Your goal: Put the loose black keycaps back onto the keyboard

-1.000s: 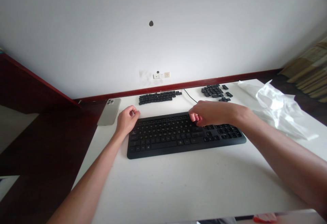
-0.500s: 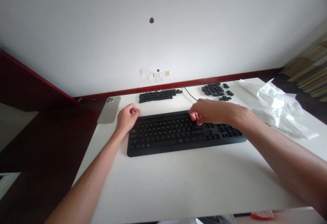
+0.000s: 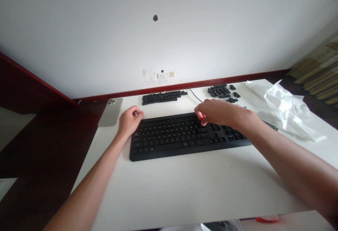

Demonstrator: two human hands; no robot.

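A black keyboard (image 3: 169, 146) lies on the white table, its key caps present on the left and several sockets at the right without caps. My left hand (image 3: 129, 120) rests at its upper left corner, fingers curled in a loose ring with nothing visible inside. Over the upper right of the main key block, my right hand (image 3: 211, 111) has its fingers bent down and pressed together on the keys; its fingertips are partly hidden. Behind the keyboard lie a row of loose key caps (image 3: 161, 97) and a second group of key caps (image 3: 219, 91) farther right.
A phone (image 3: 110, 113) lies face down at the table's left edge. Crumpled white plastic (image 3: 287, 108) covers the right side. A thin black cable (image 3: 194, 95) runs from behind the keyboard toward the wall, where sockets (image 3: 166, 75) are mounted. Something red (image 3: 267, 219) shows below the front edge.
The whole view has shifted slightly. My right hand stays at the same keys with its fingers a little more curled, and my left hand keeps its place at the corner.
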